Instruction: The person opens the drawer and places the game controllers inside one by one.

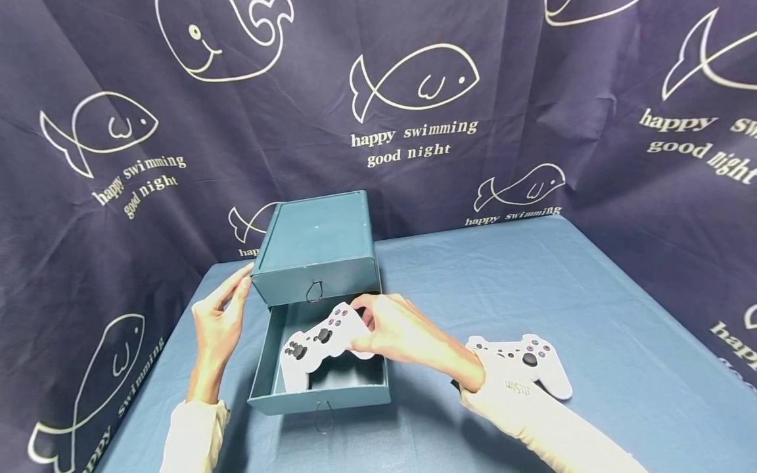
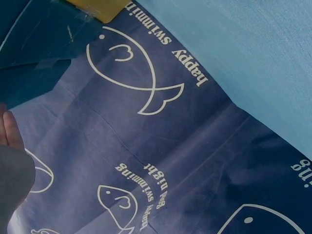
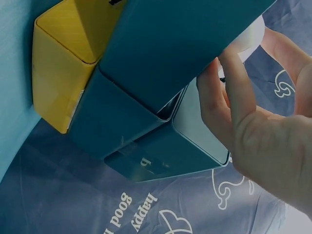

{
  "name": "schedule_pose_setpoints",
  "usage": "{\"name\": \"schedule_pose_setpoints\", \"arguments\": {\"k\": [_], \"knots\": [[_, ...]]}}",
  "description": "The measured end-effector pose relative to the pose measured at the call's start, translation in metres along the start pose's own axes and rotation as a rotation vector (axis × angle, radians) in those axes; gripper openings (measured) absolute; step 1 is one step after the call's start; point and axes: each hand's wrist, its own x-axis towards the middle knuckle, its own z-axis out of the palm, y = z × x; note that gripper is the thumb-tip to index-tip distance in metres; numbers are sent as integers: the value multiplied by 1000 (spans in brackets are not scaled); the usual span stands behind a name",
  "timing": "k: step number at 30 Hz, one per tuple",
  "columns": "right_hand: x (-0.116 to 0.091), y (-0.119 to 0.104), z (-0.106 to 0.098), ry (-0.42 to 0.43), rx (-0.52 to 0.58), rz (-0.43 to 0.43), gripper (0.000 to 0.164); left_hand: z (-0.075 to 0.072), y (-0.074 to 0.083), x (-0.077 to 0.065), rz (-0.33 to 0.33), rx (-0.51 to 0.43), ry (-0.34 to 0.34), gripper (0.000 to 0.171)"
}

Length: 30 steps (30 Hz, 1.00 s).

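My right hand (image 1: 393, 328) pinches a white game controller (image 1: 353, 323) by its right grip. The controller is tilted and lies over the pulled-out lower drawer (image 1: 349, 399) of a teal drawer box (image 1: 319, 230). Its left end sits within the drawer walls. In the right wrist view, the drawer's side hides most of the controller (image 3: 251, 39). My left hand (image 1: 219, 322) touches the front left corner of the upper section with extended fingers. Only a bit of those fingers (image 2: 10, 131) shows in the left wrist view.
A second white controller (image 1: 550, 371) lies on the blue-covered table (image 1: 449, 276) to the right, partly behind my right sleeve (image 1: 520, 407). A yellow section (image 3: 61, 83) sits beneath the teal drawers. Dark blue fish-print cloth (image 1: 414, 190) hangs behind and along the sides.
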Motion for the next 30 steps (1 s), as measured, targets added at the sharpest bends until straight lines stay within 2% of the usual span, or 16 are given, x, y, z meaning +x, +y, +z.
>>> {"name": "schedule_pose_setpoints", "arguments": {"k": [3,6,8,10,13,15,22,30], "knots": [[0,0,0,-3,-16,-16,46,-1,-2,0,-3,3,-2,31],[0,-2,1,-5,-49,-26,28,-1,-2,0,-3,1,-6,31],[0,-3,2,-6,-67,-27,25,-1,-3,0,-4,-2,-9,31],[-1,-4,3,-2,-94,-23,28,-2,-2,0,-2,-2,-8,31],[-3,-5,5,5,-112,-23,45,-1,3,0,1,-5,1,31],[-4,-6,5,13,-116,-31,47,0,7,0,5,-6,4,30],[-10,-3,6,34,-40,-108,37,0,17,1,14,-12,6,25],[-22,2,7,107,140,-300,26,0,18,1,12,-13,4,26]]}}
